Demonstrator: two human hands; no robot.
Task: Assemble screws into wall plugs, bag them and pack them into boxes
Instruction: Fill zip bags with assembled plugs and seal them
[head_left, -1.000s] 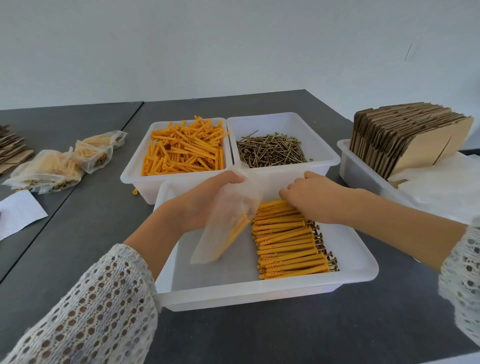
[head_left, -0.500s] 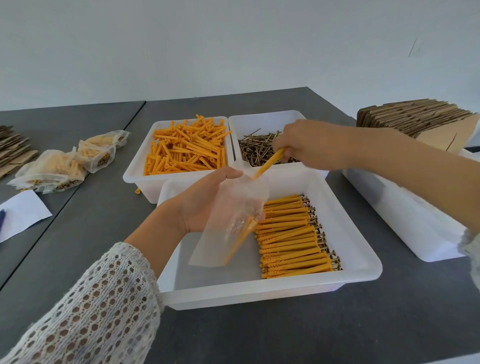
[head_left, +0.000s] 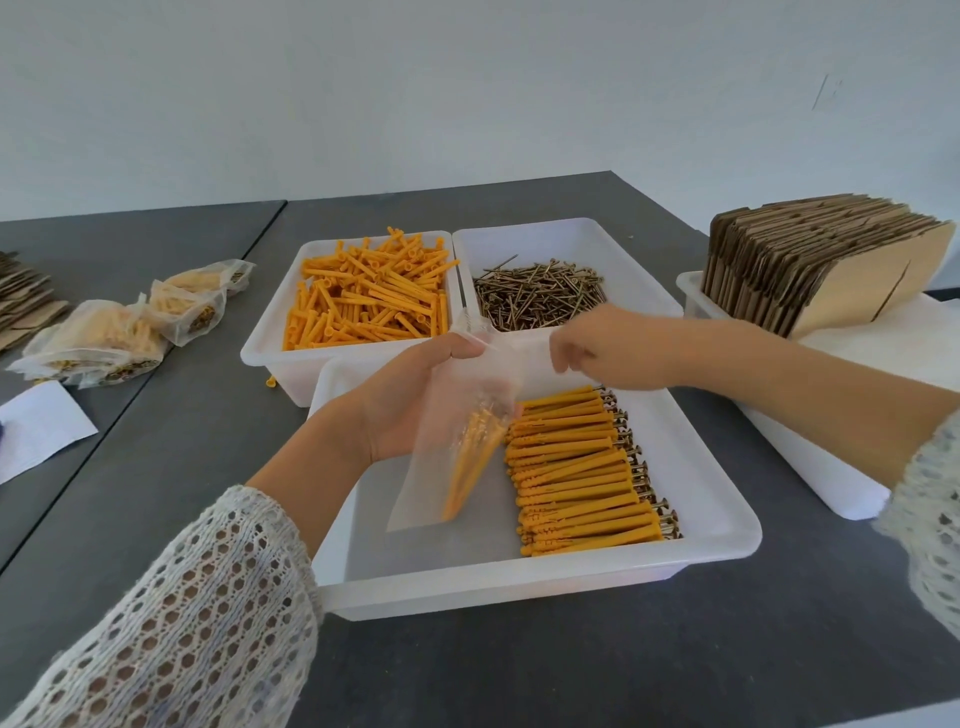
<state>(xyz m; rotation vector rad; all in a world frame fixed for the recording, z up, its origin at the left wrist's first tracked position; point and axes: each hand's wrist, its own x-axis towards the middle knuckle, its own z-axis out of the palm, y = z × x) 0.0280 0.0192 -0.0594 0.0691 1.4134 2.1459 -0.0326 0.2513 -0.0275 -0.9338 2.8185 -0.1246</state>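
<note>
While the left hand (head_left: 410, 400) grips a clear plastic bag (head_left: 457, 441) holding a few orange plugs above the near white tray (head_left: 519, 582), the right hand (head_left: 608, 348) hovers just past the bag's mouth, fingers curled with nothing visible in them. Assembled plugs with screws (head_left: 582, 473) lie in a row in that tray. Beyond it sit a tub of loose plugs (head_left: 369, 301) and a tub of screws (head_left: 540, 296). Filled bags (head_left: 130, 327) rest far left on the dark grey worktop (head_left: 519, 670), flat cardboard boxes (head_left: 815, 260) stand right, and a plain white wall (head_left: 415, 93) rises behind.
</note>
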